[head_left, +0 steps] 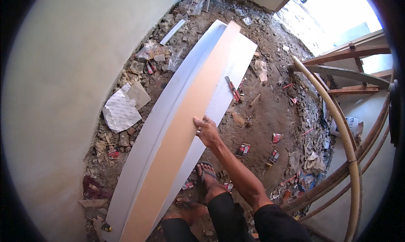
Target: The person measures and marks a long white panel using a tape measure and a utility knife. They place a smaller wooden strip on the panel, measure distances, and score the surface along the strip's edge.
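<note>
A rubble-strewn dirt floor (270, 111) runs beside a pale plastered wall (55, 115). The long grey panel (168, 115) with its tan middle strip lies on edge from seven to one o'clock. The right hand (207, 131) rests at centre, fingers curled over its upper edge. The left hand is out of view. A red cutter (232, 89) lies at one o'clock; the panel looks uncut and not yet mounted.
</note>
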Tool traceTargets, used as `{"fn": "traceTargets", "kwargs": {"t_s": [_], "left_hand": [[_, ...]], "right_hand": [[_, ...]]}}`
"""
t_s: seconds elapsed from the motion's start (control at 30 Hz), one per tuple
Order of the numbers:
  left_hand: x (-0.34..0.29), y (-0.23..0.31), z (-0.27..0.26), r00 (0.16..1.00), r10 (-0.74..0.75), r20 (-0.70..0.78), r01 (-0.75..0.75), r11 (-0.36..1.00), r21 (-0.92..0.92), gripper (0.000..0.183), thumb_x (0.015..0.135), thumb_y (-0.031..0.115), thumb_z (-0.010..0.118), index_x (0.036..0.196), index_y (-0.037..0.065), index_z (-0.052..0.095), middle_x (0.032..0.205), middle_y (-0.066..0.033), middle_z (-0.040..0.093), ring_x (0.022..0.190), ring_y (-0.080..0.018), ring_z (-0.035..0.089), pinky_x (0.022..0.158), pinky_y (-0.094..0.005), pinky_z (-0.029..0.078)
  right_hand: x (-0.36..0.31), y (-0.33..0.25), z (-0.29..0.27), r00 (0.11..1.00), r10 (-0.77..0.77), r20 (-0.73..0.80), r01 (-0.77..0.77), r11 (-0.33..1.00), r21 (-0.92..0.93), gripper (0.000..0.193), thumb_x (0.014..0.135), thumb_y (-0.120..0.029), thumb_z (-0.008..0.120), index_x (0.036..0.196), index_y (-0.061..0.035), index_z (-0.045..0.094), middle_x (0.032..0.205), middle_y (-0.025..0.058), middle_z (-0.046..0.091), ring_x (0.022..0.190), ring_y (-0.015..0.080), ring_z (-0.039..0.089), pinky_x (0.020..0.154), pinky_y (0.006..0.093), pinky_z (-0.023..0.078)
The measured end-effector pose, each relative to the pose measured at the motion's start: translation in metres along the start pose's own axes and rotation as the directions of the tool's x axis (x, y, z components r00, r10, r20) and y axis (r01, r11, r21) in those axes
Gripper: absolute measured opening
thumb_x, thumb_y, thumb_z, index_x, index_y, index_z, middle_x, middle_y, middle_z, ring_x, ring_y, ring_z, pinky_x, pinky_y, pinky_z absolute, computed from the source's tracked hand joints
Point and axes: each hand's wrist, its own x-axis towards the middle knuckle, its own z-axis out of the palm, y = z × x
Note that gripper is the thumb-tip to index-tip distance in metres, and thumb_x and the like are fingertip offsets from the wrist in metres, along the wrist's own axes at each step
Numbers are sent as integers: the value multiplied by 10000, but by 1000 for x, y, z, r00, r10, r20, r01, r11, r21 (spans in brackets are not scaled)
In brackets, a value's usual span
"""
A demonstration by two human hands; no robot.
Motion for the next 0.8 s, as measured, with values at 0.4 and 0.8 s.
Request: {"fn": "traceTargets", "kwargs": {"t_s": [0.4, 0.8], "left_hand": [[150, -98, -104, 982, -190, 0, 189, 976, 112, 509, 958, 271, 623, 1369, 1, 492, 1344, -144, 566, 1202, -309, 537, 1018, -443, 435], [178, -173, -200, 989, 138, 51, -147, 901, 408, 499, 930, 221, 665, 1364, 39, 499, 1339, -119, 549, 1227, -309, 512, 1055, -435, 400]], "right_hand": [[69, 76, -115, 989, -95, -116, 83, 992, -100, 375, 955, -155, 625, 1295, -67, 495, 1109, 66, 639, 994, 214, 637, 844, 435, 530], [256, -29, -249, 571, -710, 412, -36, -523, -851, 439, 983, -412, 553, 1147, -8, 613, 984, 185, 666, 804, 275, 666, 671, 397, 538]]}}
